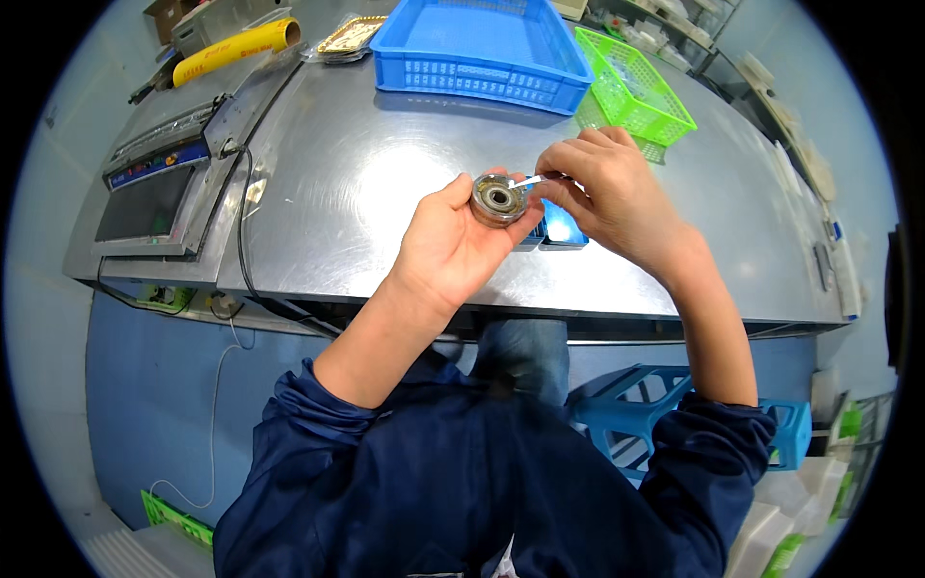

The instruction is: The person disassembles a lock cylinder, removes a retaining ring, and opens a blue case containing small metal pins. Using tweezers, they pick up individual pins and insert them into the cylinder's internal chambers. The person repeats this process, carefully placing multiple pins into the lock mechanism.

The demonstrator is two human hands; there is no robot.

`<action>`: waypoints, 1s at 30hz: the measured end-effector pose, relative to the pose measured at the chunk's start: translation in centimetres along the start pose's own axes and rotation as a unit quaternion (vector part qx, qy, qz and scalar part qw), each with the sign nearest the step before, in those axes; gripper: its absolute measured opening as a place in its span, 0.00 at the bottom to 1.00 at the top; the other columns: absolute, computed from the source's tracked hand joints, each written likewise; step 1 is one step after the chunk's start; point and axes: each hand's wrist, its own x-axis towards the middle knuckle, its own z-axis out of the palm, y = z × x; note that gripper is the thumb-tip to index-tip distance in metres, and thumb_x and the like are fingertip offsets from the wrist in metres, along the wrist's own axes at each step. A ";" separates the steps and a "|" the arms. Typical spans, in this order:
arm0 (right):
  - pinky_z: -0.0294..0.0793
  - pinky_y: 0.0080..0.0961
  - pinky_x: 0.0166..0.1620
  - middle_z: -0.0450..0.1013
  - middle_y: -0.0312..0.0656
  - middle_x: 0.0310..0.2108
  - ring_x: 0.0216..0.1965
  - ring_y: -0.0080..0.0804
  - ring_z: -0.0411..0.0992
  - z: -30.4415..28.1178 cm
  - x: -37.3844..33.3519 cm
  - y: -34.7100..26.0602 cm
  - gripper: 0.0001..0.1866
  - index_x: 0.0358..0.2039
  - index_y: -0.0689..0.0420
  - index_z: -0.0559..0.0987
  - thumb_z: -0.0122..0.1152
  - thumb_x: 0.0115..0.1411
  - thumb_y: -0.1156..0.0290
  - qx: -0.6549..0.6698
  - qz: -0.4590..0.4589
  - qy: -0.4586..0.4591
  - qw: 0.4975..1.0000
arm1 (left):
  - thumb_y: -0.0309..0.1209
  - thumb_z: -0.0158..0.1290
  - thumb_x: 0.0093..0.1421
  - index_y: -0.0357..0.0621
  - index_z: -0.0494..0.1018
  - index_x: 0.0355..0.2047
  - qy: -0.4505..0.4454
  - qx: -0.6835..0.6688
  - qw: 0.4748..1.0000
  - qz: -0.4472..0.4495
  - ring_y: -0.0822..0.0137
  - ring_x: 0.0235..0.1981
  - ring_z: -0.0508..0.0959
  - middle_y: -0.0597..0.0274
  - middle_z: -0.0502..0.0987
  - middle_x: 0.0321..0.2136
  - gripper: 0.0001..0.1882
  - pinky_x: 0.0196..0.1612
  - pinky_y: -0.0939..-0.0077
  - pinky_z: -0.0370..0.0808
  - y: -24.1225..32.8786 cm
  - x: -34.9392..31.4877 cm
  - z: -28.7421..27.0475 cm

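My left hand (448, 241) is closed round a small, round, clear-walled case (498, 199), held tilted above the metal table. A ring-shaped metallic centre with a dark hole shows in the case. Between the thumb and fingers of my right hand (607, 188) is a thin, pale, pointed tool (530, 181). Its tip reaches over the case's rim, but I cannot tell whether it touches the inside. Just beyond and below the hands, a shiny blue box (564, 226) lies on the table, partly hidden by my fingers.
A large blue plastic crate (472, 82) stands at the back of the steel table (328, 193), beside a green basket (665, 120) of clear bags. On the left sit a sealing machine (149, 202) with a black cable and a yellow roll (236, 53). A blue stool (636, 409) is below right.
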 end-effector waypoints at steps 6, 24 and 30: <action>0.63 0.37 0.48 0.75 0.37 0.23 0.33 0.36 0.71 0.3 0.5 0.3 0.07 0.28 0.54 0.79 0.63 0.52 0.66 -0.020 -0.034 0.004 0.999 | 0.38 0.25 0.72 0.29 0.57 0.52 -0.018 0.013 1.000 -0.012 0.48 0.55 0.66 0.39 0.64 0.51 0.22 0.63 0.49 0.62 0.2 0.0 -0.4; 0.64 0.37 0.51 0.75 0.38 0.22 0.33 0.36 0.72 1.0 1.3 0.0 0.07 0.28 0.54 0.81 0.63 0.50 0.66 0.016 -0.040 -0.011 0.999 | 0.37 0.25 0.72 0.27 0.57 0.52 -0.069 -0.048 0.995 -0.053 0.52 0.53 0.68 0.43 0.66 0.50 0.23 0.62 0.53 0.62 1.1 0.2 -1.5; 0.64 0.35 0.48 0.73 0.37 0.21 0.31 0.35 0.70 0.2 1.3 0.3 0.06 0.25 0.55 0.79 0.65 0.49 0.67 0.018 -0.032 0.032 0.999 | 0.37 0.26 0.72 0.27 0.59 0.49 -0.060 -0.028 0.998 -0.020 0.48 0.53 0.67 0.40 0.66 0.49 0.22 0.62 0.50 0.62 1.3 0.1 -1.0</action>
